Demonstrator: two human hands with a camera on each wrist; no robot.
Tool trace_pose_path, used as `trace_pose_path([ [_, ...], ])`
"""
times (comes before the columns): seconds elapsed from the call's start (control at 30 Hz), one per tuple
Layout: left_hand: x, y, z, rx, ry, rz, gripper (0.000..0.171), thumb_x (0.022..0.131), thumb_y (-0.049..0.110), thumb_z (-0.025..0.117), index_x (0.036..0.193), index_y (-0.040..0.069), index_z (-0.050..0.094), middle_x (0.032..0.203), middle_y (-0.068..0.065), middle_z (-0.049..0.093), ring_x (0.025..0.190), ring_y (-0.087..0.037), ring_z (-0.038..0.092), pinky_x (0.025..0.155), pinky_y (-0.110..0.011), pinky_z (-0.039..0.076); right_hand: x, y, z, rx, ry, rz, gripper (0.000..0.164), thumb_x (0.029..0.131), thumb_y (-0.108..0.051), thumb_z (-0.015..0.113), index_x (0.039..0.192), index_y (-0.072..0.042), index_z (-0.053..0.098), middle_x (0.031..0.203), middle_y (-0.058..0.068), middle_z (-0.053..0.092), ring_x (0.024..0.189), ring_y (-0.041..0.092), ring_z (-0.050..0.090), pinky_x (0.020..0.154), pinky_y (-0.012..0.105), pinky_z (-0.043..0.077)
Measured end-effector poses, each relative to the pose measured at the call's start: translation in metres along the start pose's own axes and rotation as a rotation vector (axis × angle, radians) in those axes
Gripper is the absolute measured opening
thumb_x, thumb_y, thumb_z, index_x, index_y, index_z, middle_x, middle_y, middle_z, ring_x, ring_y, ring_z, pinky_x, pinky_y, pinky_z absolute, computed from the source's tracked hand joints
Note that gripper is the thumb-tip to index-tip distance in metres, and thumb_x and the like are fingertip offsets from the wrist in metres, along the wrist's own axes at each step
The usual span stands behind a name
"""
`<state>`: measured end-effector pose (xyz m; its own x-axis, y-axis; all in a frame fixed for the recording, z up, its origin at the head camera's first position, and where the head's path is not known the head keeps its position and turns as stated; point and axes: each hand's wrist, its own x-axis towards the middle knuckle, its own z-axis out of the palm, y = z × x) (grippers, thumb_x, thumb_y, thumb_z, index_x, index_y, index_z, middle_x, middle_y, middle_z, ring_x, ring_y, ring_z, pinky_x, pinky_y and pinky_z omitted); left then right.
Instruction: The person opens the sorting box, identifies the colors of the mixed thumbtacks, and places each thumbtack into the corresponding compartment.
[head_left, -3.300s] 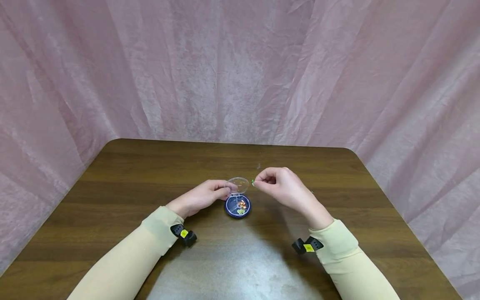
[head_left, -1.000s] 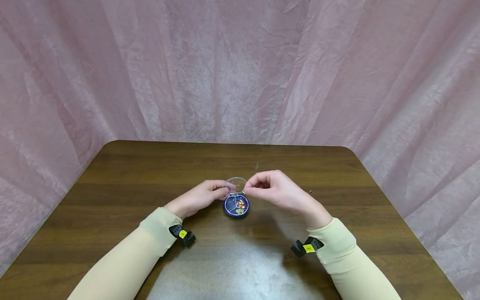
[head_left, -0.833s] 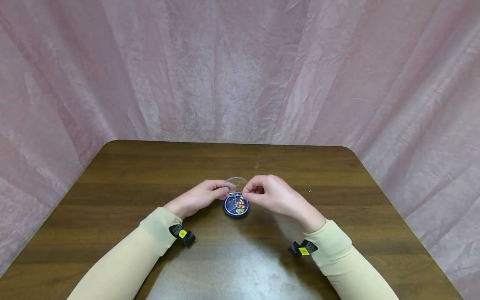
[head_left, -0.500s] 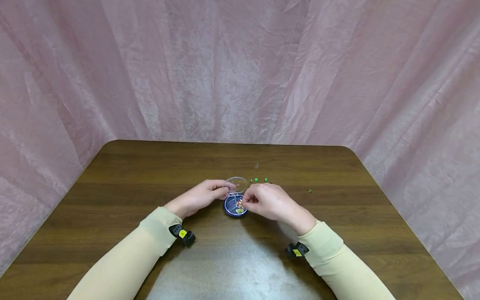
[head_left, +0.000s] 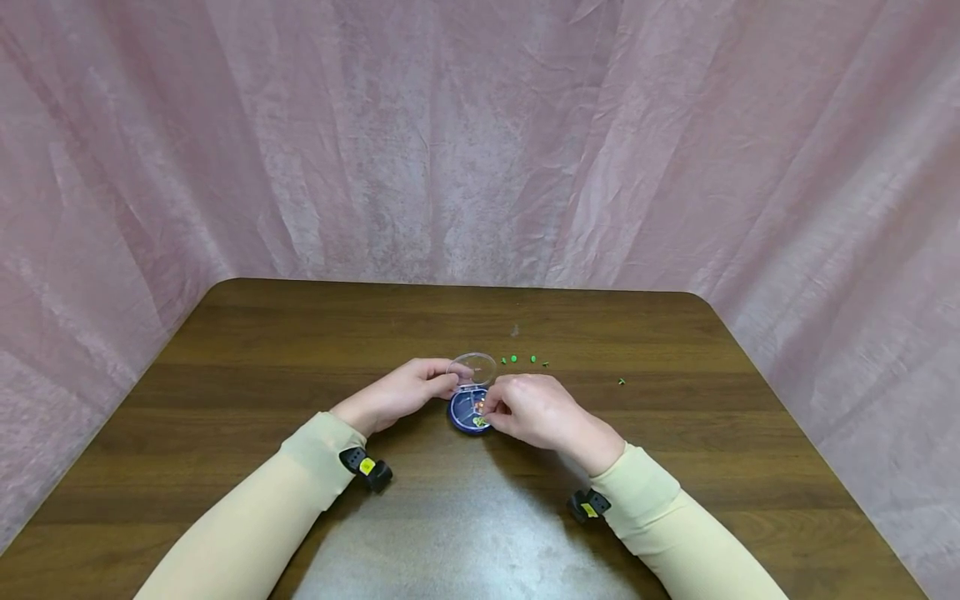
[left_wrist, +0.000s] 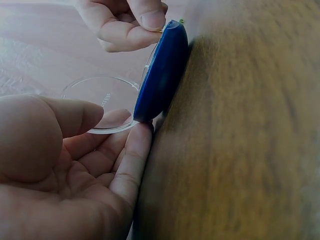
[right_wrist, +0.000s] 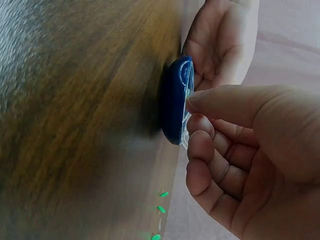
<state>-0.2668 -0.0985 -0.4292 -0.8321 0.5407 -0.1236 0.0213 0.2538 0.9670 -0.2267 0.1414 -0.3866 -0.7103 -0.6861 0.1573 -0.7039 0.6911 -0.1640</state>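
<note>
A round blue case [head_left: 460, 419] stands on the table with its clear hinged lid [head_left: 486, 367] raised. Dividers split it into compartments; copper-coloured pieces [head_left: 480, 405] lie in the right one, green thumbtacks [head_left: 480, 422] in the front one. My left hand [head_left: 405, 390] holds the case at the hinge side, thumb and fingers about the lid. Over the case's right front, my right hand [head_left: 536, 410] has its thumb and forefinger together at the front compartment. A thin gold pin shows at these fingertips in the left wrist view; the tack's head is hidden.
Several loose green thumbtacks [head_left: 513, 358] lie on the wooden table [head_left: 315, 333] behind the right hand. Another tack [head_left: 622, 382] lies farther right. A pink curtain [head_left: 450, 167] hangs beyond the table's back edge.
My right hand has brought a green tack from right of the lid down and toward me, to the case's front compartment. Tacks behind that hand have come into view. The left hand stays put.
</note>
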Motion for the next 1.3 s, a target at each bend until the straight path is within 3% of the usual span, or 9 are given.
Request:
trace_pose_path([
  [0.4, 0.001, 0.000, -0.001, -0.007, 0.002, 0.005, 0.036, 0.104, 0.018, 0.052, 0.136, 0.002, 0.060, 0.135, -0.010, 0.061, 0.121, -0.023, 0.059, 0.100, -0.031, 0.046, 0.001, 0.000, 0.004, -0.057, 0.074, -0.028, 0.010, 0.086, -0.021, 0.068, 0.083, -0.030, 0.072, 0.080, -0.017, 0.059, 0.065, 0.001, 0.050, 0.057, 0.022, 0.044],
  [0.83, 0.002, 0.002, 0.000, -0.017, 0.010, 0.005, 0.035, 0.104, 0.019, 0.053, 0.134, 0.004, 0.062, 0.134, -0.008, 0.062, 0.119, -0.022, 0.060, 0.099, -0.031, 0.047, 0.000, 0.001, -0.001, -0.043, 0.045, -0.024, 0.008, 0.086, -0.022, 0.070, 0.085, -0.028, 0.074, 0.083, -0.017, 0.060, 0.068, 0.001, 0.051, 0.060, 0.022, 0.045],
  [1.03, 0.001, 0.001, 0.002, -0.011, 0.003, 0.007, 0.035, 0.104, 0.021, 0.053, 0.134, 0.006, 0.063, 0.133, -0.007, 0.062, 0.117, -0.021, 0.061, 0.099, -0.032, 0.047, -0.006, 0.007, -0.008, -0.012, 0.038, 0.015, 0.005, 0.086, -0.025, 0.071, 0.087, -0.028, 0.075, 0.085, -0.017, 0.061, 0.068, 0.001, 0.052, 0.061, 0.023, 0.046],
  [1.3, -0.001, -0.002, -0.001, 0.012, 0.008, 0.003, 0.035, 0.104, 0.023, 0.054, 0.134, 0.007, 0.063, 0.132, -0.005, 0.062, 0.118, -0.020, 0.060, 0.100, -0.032, 0.047, -0.020, 0.029, -0.022, -0.058, 0.046, 0.099, 0.009, 0.086, -0.022, 0.068, 0.085, -0.031, 0.072, 0.081, -0.021, 0.058, 0.070, -0.001, 0.053, 0.062, 0.023, 0.046],
])
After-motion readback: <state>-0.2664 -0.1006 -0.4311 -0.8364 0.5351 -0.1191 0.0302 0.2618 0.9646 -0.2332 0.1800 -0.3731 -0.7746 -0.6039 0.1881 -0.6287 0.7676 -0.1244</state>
